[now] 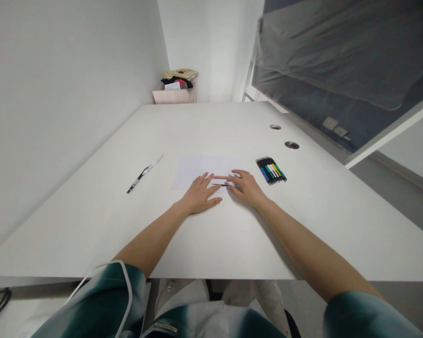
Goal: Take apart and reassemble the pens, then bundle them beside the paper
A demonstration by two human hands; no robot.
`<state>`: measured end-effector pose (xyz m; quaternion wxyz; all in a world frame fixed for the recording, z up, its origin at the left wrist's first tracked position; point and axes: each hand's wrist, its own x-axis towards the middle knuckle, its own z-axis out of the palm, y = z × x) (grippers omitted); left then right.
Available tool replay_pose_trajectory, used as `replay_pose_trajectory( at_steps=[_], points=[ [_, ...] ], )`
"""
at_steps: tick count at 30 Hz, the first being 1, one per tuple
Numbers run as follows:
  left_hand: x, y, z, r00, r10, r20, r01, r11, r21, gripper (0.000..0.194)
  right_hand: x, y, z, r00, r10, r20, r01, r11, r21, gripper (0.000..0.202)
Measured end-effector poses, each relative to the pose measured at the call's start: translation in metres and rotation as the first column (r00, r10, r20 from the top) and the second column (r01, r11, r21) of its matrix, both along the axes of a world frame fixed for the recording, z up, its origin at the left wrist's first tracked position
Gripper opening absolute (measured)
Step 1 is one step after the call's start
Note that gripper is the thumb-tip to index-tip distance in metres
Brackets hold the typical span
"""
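A white sheet of paper (188,168) lies on the white table. Across its right part run a slim pinkish stick (220,177) and, nearer to me, a thin dark rod (224,185); both are too small to name surely. My left hand (198,195) rests palm down with its fingers spread, partly on the sheet, its fingertips at the left ends of the two thin pieces. At their right ends is my right hand (246,188), palm down, fingers bent and apart. Fingers hide the ends of both pieces, and neither hand is visibly closed round anything.
On the left lies a black-and-white pen (138,180) with a thin pale piece (156,162) at its far end. A row of several pens with coloured parts (271,170) lies on the right. Two round holes (292,145) pierce the table (211,244). Behind it stands a filled box (174,96).
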<state>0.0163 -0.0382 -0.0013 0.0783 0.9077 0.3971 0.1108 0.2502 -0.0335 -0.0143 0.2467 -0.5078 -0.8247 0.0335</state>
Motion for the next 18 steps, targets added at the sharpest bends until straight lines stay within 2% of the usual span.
replay_pose_trajectory(
  at_steps=[5,10,18],
  points=[
    [-0.0024,0.0022,-0.0028,0.998,-0.002,0.066,-0.003,0.997,0.077,0.041,-0.0002,0.0055,-0.0079,0.995,0.091,-0.036,-0.089,0.994,0.062,0.019],
    [-0.0023,0.0055,-0.0049,0.988,0.029,0.152,-0.047,0.992,0.116,0.030,-0.0020,0.0057,-0.0079,0.995,0.079,-0.054,-0.075,0.994,0.079,0.013],
    [-0.0035,0.0075,-0.0057,0.989,0.018,0.149,-0.042,0.987,0.157,0.026,-0.0029,0.0039,-0.0038,0.997,0.069,-0.041,-0.067,0.996,0.056,0.013]
  ],
)
